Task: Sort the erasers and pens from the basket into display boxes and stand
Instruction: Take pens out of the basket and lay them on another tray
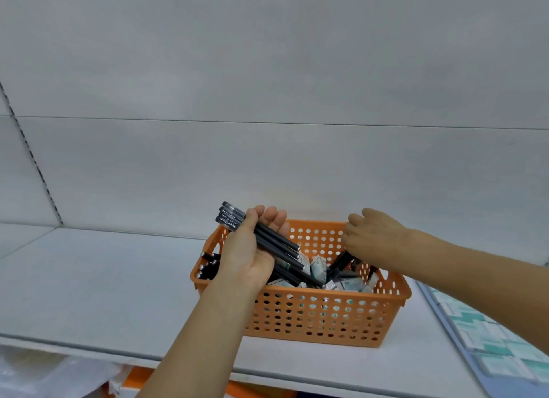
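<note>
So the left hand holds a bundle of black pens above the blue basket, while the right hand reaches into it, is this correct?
Not quite: the basket is orange, not blue, as the head view shows. The rest stands: the left hand holds a bundle of black pens above it, while the right hand reaches into it.

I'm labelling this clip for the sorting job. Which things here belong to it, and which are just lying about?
Belongs to the job:
- orange perforated plastic basket
- bundle of black pens, gripped by left hand
- small white-and-green boxed erasers in basket
- right hand, reaching into basket at more pens
- blue display box of erasers

Just lying about:
- clear plastic wrapping below the white shelf
</note>
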